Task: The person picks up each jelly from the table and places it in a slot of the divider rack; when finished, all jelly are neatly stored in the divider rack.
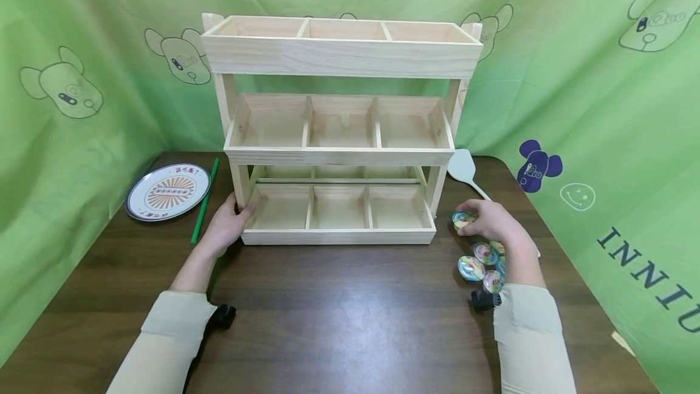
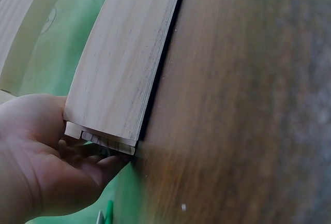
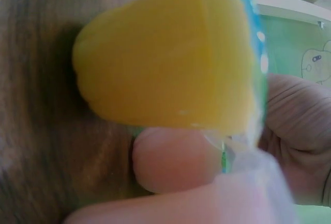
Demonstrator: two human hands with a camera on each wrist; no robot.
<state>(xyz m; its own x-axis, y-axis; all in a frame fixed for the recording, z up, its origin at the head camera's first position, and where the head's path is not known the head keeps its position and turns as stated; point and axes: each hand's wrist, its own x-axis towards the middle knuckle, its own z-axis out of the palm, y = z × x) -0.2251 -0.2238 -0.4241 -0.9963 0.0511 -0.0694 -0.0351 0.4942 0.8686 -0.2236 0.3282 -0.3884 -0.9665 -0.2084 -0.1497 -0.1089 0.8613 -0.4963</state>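
Observation:
A three-tier wooden rack [image 1: 339,237] with divided trays stands on the table. My left hand [image 1: 223,225] grips the left end of its lowest tray; in the left wrist view, the thumb lies at the front corner and the fingers [image 2: 111,167] curl behind the end. At the right, my right hand [image 1: 494,221] holds a small jelly cup [image 1: 461,219] between thumb and fingers. Several more jelly cups [image 1: 471,268] lie beneath and beside that wrist. Close to the right wrist camera, a yellow jelly cup [image 3: 165,58] and a pink one [image 3: 173,159] partly cover the hand.
On the left lie a round plate [image 1: 168,192] with a printed pattern and a green stick [image 1: 205,202]. A pale spatula-like utensil [image 1: 462,166] lies behind the right hand. Green printed cloth [image 1: 569,78] hangs around the brown table [image 1: 350,321].

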